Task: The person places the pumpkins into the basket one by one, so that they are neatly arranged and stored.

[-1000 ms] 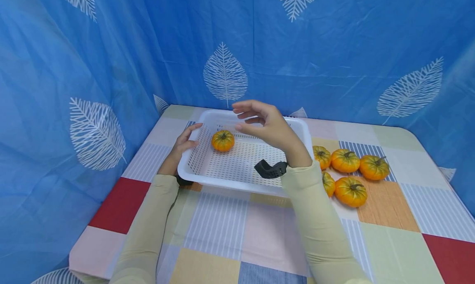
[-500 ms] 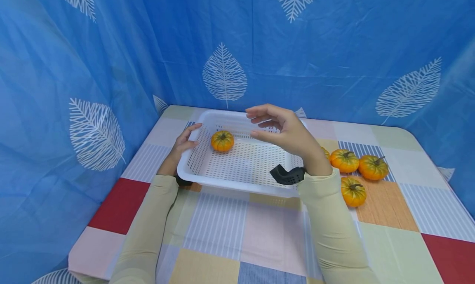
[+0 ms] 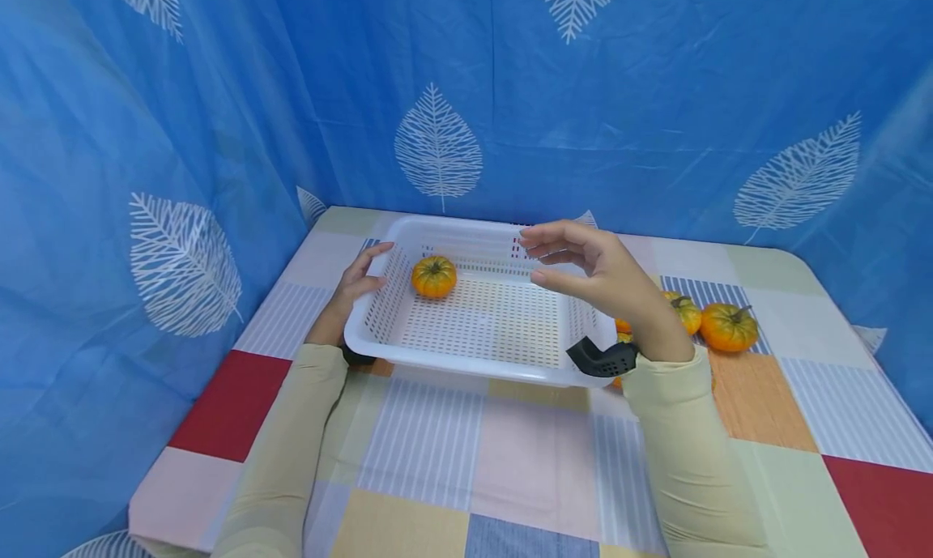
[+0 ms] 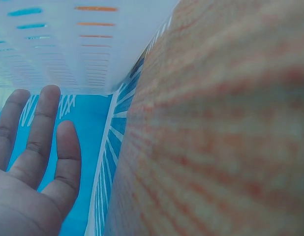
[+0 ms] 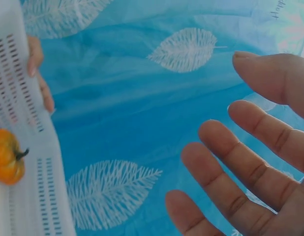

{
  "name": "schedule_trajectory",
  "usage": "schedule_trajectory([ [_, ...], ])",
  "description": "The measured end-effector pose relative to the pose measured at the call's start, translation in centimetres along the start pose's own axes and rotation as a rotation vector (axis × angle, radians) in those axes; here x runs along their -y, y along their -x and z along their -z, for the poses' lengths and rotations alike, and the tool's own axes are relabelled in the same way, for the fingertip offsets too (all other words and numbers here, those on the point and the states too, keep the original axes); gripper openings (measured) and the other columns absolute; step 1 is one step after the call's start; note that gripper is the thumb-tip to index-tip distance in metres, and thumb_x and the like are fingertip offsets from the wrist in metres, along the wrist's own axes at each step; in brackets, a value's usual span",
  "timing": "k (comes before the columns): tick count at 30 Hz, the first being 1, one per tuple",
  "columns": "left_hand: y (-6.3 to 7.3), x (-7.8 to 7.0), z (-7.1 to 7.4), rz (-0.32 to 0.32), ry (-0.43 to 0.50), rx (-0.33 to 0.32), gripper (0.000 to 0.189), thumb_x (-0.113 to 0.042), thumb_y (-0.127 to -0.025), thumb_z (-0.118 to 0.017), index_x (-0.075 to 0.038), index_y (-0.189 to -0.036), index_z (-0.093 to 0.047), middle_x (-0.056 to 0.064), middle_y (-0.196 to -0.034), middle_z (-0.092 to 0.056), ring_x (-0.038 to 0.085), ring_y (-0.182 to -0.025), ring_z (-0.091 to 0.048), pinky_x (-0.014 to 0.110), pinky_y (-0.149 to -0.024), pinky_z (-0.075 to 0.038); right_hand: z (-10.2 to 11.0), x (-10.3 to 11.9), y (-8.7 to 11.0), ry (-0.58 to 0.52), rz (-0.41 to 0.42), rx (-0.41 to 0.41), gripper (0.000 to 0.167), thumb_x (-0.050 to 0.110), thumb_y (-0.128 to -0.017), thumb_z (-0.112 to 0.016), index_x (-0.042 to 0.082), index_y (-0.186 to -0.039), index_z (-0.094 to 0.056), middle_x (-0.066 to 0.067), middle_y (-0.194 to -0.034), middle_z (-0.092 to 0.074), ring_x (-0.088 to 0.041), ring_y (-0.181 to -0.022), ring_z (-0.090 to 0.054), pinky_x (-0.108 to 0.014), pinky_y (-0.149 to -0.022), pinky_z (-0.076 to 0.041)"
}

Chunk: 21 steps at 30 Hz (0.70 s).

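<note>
A white perforated plastic basket [image 3: 474,372] sits on the table, with one small orange pumpkin [image 3: 434,277] near its left end. At the basket's left rim, my left hand [image 3: 353,287] holds on with thumb and index finger over the edge. The left wrist view shows its other fingers [image 4: 36,132] extended by the outer wall. My right hand [image 3: 594,266] is raised over the basket's right end, fingers gently bent and apart from the thumb, holding nothing. In the right wrist view the palm and spread fingers [image 5: 230,147] are bare.
Several more orange pumpkins [image 3: 729,327] lie on the table right of the basket, partly hidden behind my right wrist. A patchwork cloth [image 3: 539,469] covers the table. Blue curtains [image 3: 605,121] with white leaf prints hang behind and on the left.
My right hand has moved right across the basket, from above its middle to its right end, now covering more of the pumpkins there. The left hand and the basket have stayed put.
</note>
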<state>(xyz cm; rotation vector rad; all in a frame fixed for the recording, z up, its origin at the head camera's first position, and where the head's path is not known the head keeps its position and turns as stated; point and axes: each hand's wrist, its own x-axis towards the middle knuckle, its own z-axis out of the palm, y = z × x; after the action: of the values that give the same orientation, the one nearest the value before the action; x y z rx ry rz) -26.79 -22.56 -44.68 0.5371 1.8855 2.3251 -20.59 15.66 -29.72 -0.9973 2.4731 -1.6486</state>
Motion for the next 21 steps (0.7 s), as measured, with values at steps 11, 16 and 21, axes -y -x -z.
schedule_trajectory([
  [11, 0.1, 0.0, 0.2, -0.003, -0.018, -0.001, 0.065, 0.0, -0.096, -0.039, -0.008, -0.16, -0.039, 0.029, -0.173, -0.021, 0.03, -0.133, -0.048, 0.031, -0.096, -0.057, 0.5, -2.3, 2.2, -0.025, 0.062, -0.024, 0.041, -0.011, -0.094, -0.073, -0.012, -0.134, -0.066, -0.007, -0.131, -0.072, -0.014, -0.118, -0.067, -0.024, -0.103, -0.052],
  [16, 0.0, 0.1, 0.2, -0.02, 0.009, 0.011, 0.064, 0.003, -0.096, -0.039, -0.011, -0.158, -0.043, 0.031, -0.173, -0.017, 0.031, -0.136, -0.046, 0.032, -0.098, -0.055, 0.8, -3.1, 3.2, -0.036, 0.029, -0.036, 0.04, -0.01, -0.094, -0.072, -0.013, -0.133, -0.066, 0.008, -0.128, -0.072, -0.014, -0.116, -0.067, -0.022, -0.101, -0.053],
  [21, 0.0, 0.2, 0.2, -0.031, 0.023, 0.013, 0.064, 0.004, -0.095, -0.038, -0.013, -0.156, -0.045, 0.031, -0.174, -0.016, 0.035, -0.14, -0.042, 0.033, -0.101, -0.055, 1.1, -3.9, 4.2, -0.014, 0.011, -0.039, 0.043, -0.011, -0.093, -0.073, -0.013, -0.135, -0.064, 0.012, -0.129, -0.07, -0.013, -0.115, -0.067, -0.02, -0.1, -0.053],
])
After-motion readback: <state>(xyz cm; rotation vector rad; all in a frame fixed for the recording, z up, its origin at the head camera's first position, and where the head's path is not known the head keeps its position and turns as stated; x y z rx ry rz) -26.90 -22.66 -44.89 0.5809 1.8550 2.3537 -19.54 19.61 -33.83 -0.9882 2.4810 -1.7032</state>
